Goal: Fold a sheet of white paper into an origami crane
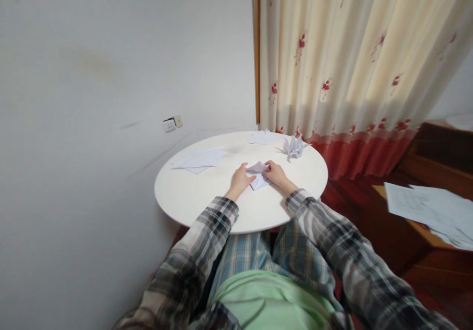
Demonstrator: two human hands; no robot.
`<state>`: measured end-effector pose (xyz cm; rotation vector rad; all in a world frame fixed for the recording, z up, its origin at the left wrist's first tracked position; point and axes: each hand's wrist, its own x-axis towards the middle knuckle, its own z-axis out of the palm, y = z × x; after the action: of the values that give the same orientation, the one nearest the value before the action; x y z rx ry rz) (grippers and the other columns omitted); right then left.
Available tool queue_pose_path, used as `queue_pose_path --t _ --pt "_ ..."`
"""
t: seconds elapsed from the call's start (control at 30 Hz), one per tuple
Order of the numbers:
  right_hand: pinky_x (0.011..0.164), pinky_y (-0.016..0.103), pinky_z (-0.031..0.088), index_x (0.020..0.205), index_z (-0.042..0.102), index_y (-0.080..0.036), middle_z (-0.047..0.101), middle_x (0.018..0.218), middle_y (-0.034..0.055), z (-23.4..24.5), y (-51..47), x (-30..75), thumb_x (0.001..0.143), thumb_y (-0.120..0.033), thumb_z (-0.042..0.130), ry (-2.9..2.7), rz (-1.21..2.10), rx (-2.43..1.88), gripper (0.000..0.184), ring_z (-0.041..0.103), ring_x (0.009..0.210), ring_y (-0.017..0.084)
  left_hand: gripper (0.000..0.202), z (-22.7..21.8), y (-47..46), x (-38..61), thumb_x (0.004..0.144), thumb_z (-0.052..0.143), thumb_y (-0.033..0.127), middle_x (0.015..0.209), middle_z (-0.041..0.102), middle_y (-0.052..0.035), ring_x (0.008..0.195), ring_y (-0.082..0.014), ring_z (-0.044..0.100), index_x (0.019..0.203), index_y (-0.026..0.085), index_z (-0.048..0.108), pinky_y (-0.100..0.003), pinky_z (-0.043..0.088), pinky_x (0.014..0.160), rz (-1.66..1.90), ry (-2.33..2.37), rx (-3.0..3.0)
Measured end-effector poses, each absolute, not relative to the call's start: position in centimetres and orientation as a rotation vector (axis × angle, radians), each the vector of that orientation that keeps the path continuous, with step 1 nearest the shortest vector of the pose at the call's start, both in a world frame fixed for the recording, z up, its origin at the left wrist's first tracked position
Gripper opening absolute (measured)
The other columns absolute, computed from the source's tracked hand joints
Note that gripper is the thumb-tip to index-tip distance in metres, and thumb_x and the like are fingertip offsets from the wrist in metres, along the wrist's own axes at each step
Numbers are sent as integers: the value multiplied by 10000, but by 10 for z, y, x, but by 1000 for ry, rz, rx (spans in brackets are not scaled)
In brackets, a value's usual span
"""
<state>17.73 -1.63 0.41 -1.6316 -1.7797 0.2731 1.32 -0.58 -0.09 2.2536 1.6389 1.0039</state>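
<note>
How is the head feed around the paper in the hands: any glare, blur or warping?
Head view: soft, even light, no glare on the white table, only faint shadows by the left hand and right hand. Head view: the folded paper is small and soft, white on white, creases barely readable; frame edges stretched by the wide lens.

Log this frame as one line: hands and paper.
left hand: touching folded paper | right hand: touching same paper | table: loose sheets, paper figure beyond

Item: folded white paper (258,176), small, creased into an angular pointed shape, lying on the round white counter (192,197) near its front middle. My left hand (242,177) rests at one edge; my right hand (275,174) pinches the other.
</note>
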Motion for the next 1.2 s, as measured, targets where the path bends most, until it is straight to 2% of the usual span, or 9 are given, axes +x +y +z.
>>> queue_pose_path --t 0.13,0.3,0.43,0.53,0.67,0.83,1.03,1.2 --pt "597 220 341 976 544 -175 629 844 37 4 -17 176 669 -226 594 -1777 260 -1599 316 536 714 142 587 7 -14 14 667 663 293 1112 581 -134 1025 -237 535 1178 131 425 -295 405 812 962 1758 2249" --pt "636 241 341 908 553 -157 596 799 43 3 -13 177 720 -247 525 -1690 139 -1565 211 502 706 145 440 11 -17 14 692 639 296 1032 613 -110 936 -216 564 1078 144 495 -272 405 732 899 1810 2232" --pt "659 239 339 835 531 -150 557 784 37 2 -11 180 678 -197 508 -1610 -2 -1447 165 482 727 146 332 11 -16 14 709 622 272 984 622 -96 884 -189 573 1001 146 528 -251 398 694 883 1783 2231" --pt "609 232 312 745 503 -167 525 712 14 2 -13 180 647 -156 475 -1584 -37 -1436 103 452 668 139 316 11 -16 14 707 625 258 936 629 -84 836 -178 579 989 151 530 -244 392 663 891 1785 2209" --pt "560 220 269 648 468 -181 496 626 -16 3 -17 178 620 -106 460 -1669 39 -1441 81 418 597 117 287 12 -18 14 714 616 261 875 635 -66 769 -169 583 973 167 534 -239 380 620 901 1806 2171" --pt "520 207 247 670 467 -182 488 601 -34 4 -20 176 629 -159 550 -1651 130 -1489 96 414 557 102 168 11 -18 13 766 551 291 841 640 -50 746 -163 583 898 188 556 -232 361 586 923 1832 2167" --pt "551 195 311 671 500 -171 529 612 -37 5 -21 173 668 -244 602 -1720 227 -1248 126 455 563 89 168 11 -19 12 771 532 318 854 650 -49 769 -175 591 890 202 559 -236 359 580 898 1901 2159" --pt "552 191 342 705 585 -151 562 611 -28 1 -19 171 646 -239 638 -1925 428 -1120 118 479 562 86 194 13 -20 12 768 524 317 861 655 -49 779 -175 598 927 211 553 -232 370 582 915 1928 2128"
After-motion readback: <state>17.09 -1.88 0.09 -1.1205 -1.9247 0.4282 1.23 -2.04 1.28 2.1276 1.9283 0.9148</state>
